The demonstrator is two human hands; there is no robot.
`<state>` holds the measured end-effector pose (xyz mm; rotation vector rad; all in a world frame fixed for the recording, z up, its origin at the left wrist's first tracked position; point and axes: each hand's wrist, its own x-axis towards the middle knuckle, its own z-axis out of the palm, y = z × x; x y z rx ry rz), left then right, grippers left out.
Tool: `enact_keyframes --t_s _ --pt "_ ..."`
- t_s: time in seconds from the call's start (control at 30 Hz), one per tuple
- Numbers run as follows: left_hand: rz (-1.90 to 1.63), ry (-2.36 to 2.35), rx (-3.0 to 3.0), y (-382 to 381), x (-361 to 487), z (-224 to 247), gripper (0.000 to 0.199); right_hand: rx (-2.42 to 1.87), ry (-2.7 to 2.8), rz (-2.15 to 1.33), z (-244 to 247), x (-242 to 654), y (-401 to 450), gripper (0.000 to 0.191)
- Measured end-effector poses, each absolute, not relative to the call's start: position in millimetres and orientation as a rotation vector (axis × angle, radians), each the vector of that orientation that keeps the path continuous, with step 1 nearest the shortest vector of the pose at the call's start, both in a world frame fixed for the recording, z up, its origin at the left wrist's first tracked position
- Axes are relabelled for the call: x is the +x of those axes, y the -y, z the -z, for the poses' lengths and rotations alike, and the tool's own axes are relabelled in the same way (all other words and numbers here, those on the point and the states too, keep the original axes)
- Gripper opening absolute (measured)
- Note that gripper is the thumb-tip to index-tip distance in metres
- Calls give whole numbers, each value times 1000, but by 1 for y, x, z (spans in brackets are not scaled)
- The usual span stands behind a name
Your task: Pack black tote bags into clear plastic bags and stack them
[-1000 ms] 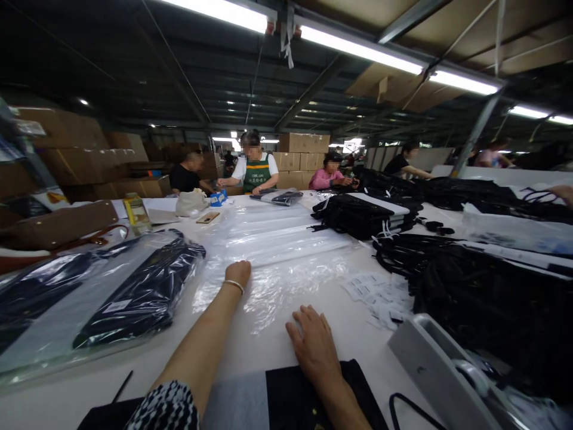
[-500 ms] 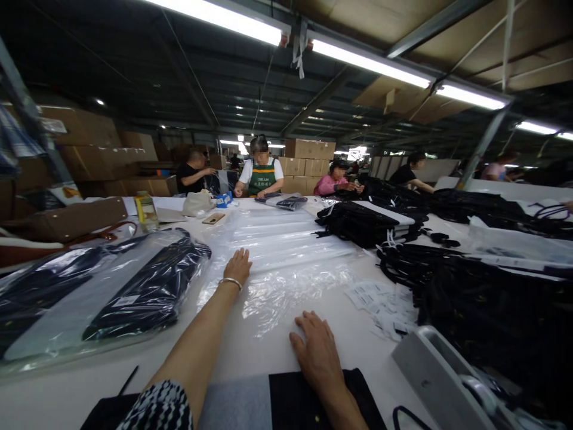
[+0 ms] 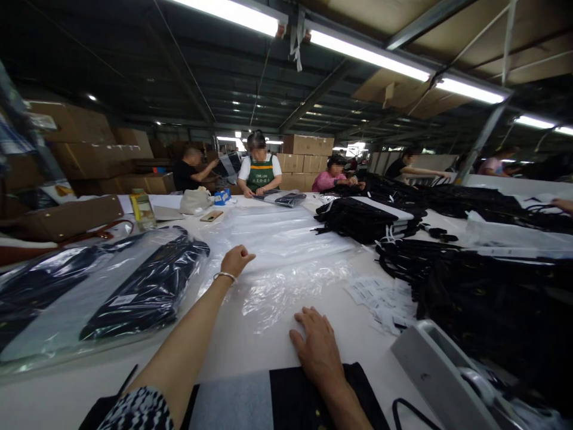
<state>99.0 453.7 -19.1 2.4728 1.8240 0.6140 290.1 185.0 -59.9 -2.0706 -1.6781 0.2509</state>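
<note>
My left hand (image 3: pixel 237 261), with a bangle at the wrist, is over a spread stack of clear plastic bags (image 3: pixel 277 239). Its fingers are curled closed, and whatever they may pinch is hidden. Lower down, my right hand (image 3: pixel 316 343) lies open with fingers spread on the white table (image 3: pixel 242 352). The right wrist crosses a black fabric item (image 3: pixel 290 400) with a pale grey sheet (image 3: pixel 235 400) at the front edge. To the left lie dark items wrapped in clear plastic (image 3: pixel 134 298).
Black bags (image 3: pixel 364 221) are piled at right, near small white labels (image 3: pixel 380 298). A grey metal device (image 3: pixel 441 376) stands front right. A phone (image 3: pixel 212 215), a bottle (image 3: pixel 142 209) and a brown handbag (image 3: pixel 62 221) are at left. Co-workers (image 3: pixel 259 173) are across the table.
My left hand has gone from flat, extended fingers to curled ones over the plastic bags. My right hand stays in place. The co-worker in the green apron has both hands on a wrapped item.
</note>
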Motion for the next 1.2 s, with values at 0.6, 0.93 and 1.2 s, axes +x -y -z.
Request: enact_keyframes --t_s 0.6,0.93,1.2 --pt "-381 -1855 2400 -446 103 21 31 -2065 1672 -283 57 290 -185 44" --pt "-436 -1792 2484 -441 81 -11 30 -2068 1688 -282 53 290 -185 43" --pt "-409 -1501 2493 -403 72 -24 34 -2055 1694 -283 54 290 -186 43"
